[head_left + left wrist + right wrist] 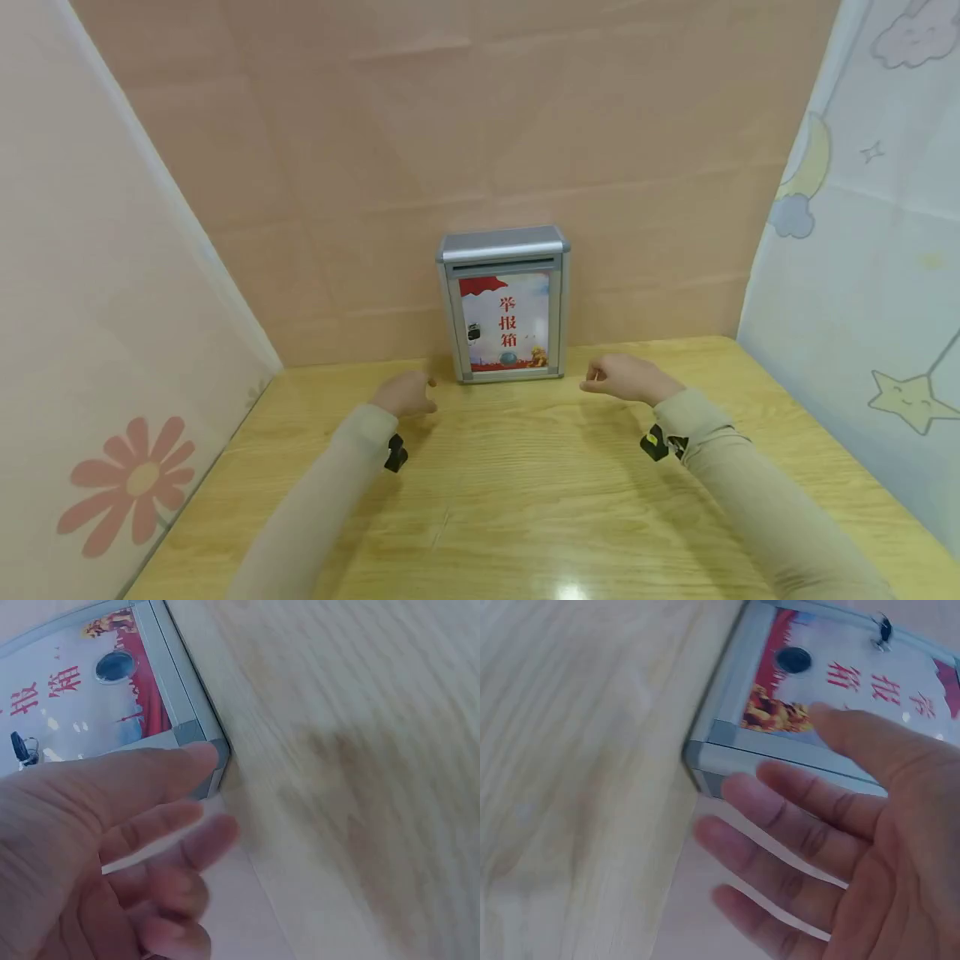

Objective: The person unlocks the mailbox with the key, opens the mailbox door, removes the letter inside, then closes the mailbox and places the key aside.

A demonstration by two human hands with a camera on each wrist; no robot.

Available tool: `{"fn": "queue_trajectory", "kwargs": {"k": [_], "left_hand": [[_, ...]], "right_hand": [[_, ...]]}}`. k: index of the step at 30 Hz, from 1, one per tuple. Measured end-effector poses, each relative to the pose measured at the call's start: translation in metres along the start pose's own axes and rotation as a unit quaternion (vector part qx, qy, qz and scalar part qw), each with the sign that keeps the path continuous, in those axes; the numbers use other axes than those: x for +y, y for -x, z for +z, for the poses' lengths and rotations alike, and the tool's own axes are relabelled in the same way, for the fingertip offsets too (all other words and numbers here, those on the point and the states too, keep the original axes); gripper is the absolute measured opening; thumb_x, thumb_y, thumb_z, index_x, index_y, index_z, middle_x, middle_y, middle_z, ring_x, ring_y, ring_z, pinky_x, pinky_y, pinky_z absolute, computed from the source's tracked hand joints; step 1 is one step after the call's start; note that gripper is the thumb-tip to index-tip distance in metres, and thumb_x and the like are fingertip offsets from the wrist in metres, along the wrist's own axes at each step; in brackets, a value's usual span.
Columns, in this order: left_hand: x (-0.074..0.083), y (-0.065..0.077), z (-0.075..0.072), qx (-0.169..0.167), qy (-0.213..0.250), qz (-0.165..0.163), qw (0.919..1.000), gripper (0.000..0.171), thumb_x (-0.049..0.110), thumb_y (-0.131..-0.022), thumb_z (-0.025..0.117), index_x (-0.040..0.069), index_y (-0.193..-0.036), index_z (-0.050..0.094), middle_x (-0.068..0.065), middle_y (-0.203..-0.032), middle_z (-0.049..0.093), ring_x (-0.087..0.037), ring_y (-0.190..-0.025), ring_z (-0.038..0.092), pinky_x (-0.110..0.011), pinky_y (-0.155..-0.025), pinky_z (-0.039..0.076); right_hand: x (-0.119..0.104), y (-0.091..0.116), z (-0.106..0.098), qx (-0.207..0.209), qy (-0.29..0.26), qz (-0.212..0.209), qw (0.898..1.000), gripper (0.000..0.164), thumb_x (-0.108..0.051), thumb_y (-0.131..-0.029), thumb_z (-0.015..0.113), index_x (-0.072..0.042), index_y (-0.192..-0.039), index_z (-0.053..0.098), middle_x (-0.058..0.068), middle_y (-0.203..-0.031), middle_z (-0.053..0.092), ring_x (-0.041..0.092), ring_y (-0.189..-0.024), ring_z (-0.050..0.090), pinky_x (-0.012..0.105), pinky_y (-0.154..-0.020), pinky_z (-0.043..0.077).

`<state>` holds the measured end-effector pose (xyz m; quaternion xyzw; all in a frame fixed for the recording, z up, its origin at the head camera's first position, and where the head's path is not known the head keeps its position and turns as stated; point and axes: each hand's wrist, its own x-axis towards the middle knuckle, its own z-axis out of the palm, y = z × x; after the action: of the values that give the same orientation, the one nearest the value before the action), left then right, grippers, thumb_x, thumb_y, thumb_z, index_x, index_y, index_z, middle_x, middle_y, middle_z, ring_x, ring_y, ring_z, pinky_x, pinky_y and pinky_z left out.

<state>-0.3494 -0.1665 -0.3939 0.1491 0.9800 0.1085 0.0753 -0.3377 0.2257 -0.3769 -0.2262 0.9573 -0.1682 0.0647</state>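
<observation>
A silver metal report box point(504, 304) stands upright at the back of the wooden table, against the cloth backdrop. Its front has a slot near the top, a panel with red characters, a round dark window and a small lock with keys point(26, 750) on one side. To the left of the box is my left hand point(405, 393), fingers loosely bent, nothing in them. On the other side, my right hand point(622, 377) hovers a little apart from the box, its fingers point(787, 817) spread and relaxed with no object held.
The wooden table point(510, 492) reaches to the backdrop point(360, 183) behind. A white panel with a pink flower point(142, 479) borders the left side. Another panel with stars and clouds point(885, 275) borders the right.
</observation>
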Motion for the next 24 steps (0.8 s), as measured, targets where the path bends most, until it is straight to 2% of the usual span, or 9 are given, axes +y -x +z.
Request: {"fn": "queue_trajectory", "kwargs": {"k": [3,5,8,11,12,15,17,19,24], "left_hand": [[-0.001,-0.008,-0.005,0.0,0.056,0.001,0.9984,0.04,0.021,-0.086,0.072,0.005,-0.121,0.063,-0.011,-0.122,0.064,-0.027,-0.102,0.062,-0.043,-0.084,0.053],[0.0,-0.014,-0.009,0.016,0.13,0.004,0.9913,0.035,0.016,-0.087,0.069,0.0,-0.117,0.063,-0.015,-0.117,0.065,-0.03,-0.097,0.063,-0.041,-0.079,0.054],[0.003,-0.026,-0.015,0.061,0.245,0.003,0.9677,0.029,0.011,-0.089,0.066,-0.004,-0.113,0.063,-0.018,-0.11,0.066,-0.029,-0.091,0.063,-0.036,-0.074,0.055],[0.007,-0.04,-0.012,0.11,0.32,-0.012,0.9411,0.023,0.01,-0.09,0.065,-0.004,-0.108,0.063,-0.019,-0.106,0.066,-0.028,-0.092,0.063,-0.034,-0.075,0.055],[0.008,-0.045,-0.008,0.126,0.333,-0.014,0.9343,0.022,0.009,-0.09,0.065,-0.004,-0.107,0.063,-0.019,-0.106,0.065,-0.029,-0.094,0.063,-0.034,-0.077,0.054],[0.01,-0.057,0.005,0.16,0.375,-0.019,0.9128,0.024,0.007,-0.09,0.065,-0.007,-0.109,0.061,-0.022,-0.109,0.063,-0.034,-0.101,0.061,-0.038,-0.085,0.053],[0.013,-0.06,0.013,0.178,0.392,-0.023,0.902,0.027,0.005,-0.09,0.065,-0.009,-0.112,0.059,-0.025,-0.112,0.061,-0.037,-0.104,0.06,-0.042,-0.088,0.052],[0.015,-0.06,0.019,0.19,0.406,-0.033,0.8933,0.031,0.005,-0.09,0.065,-0.01,-0.115,0.057,-0.025,-0.113,0.06,-0.037,-0.104,0.059,-0.043,-0.089,0.052],[0.019,-0.062,0.025,0.204,0.41,-0.069,0.8864,0.032,0.007,-0.088,0.067,-0.008,-0.116,0.058,-0.023,-0.111,0.061,-0.034,-0.098,0.06,-0.042,-0.083,0.052]], "right_hand": [[0.005,-0.01,-0.005,0.001,-0.093,0.006,0.996,0.024,-0.027,-0.097,0.057,-0.005,-0.091,0.063,0.006,-0.078,0.064,0.022,-0.072,0.062,0.035,-0.064,0.052],[0.008,-0.018,-0.009,0.019,-0.152,0.013,0.988,0.02,-0.02,-0.097,0.057,-0.003,-0.089,0.061,0.005,-0.075,0.062,0.021,-0.07,0.062,0.032,-0.063,0.053],[0.012,-0.029,-0.013,0.048,-0.226,0.031,0.973,0.021,-0.016,-0.099,0.054,0.004,-0.096,0.059,0.007,-0.082,0.063,0.016,-0.072,0.063,0.03,-0.066,0.056],[0.015,-0.038,-0.013,0.058,-0.307,0.06,0.948,0.029,-0.016,-0.099,0.053,0.011,-0.111,0.052,0.016,-0.1,0.062,0.011,-0.077,0.063,0.031,-0.075,0.058],[0.017,-0.041,-0.01,0.059,-0.328,0.071,0.94,0.033,-0.016,-0.099,0.053,0.013,-0.116,0.049,0.02,-0.107,0.061,0.011,-0.08,0.063,0.033,-0.079,0.058],[0.018,-0.049,-0.002,0.054,-0.385,0.099,0.916,0.044,-0.014,-0.1,0.051,0.016,-0.13,0.039,0.033,-0.128,0.049,0.033,-0.099,0.064,0.042,-0.095,0.052],[0.019,-0.054,0.004,0.049,-0.405,0.108,0.907,0.049,-0.013,-0.101,0.048,0.016,-0.137,0.033,0.036,-0.139,0.039,0.045,-0.116,0.055,0.05,-0.104,0.043],[0.015,-0.057,0.009,0.043,-0.425,0.109,0.898,0.051,-0.012,-0.102,0.046,0.016,-0.141,0.028,0.036,-0.145,0.032,0.05,-0.13,0.039,0.054,-0.109,0.036],[0.011,-0.063,0.018,0.056,-0.458,0.103,0.881,0.05,-0.008,-0.101,0.046,0.018,-0.139,0.027,0.037,-0.142,0.031,0.05,-0.131,0.037,0.056,-0.11,0.033]]}}
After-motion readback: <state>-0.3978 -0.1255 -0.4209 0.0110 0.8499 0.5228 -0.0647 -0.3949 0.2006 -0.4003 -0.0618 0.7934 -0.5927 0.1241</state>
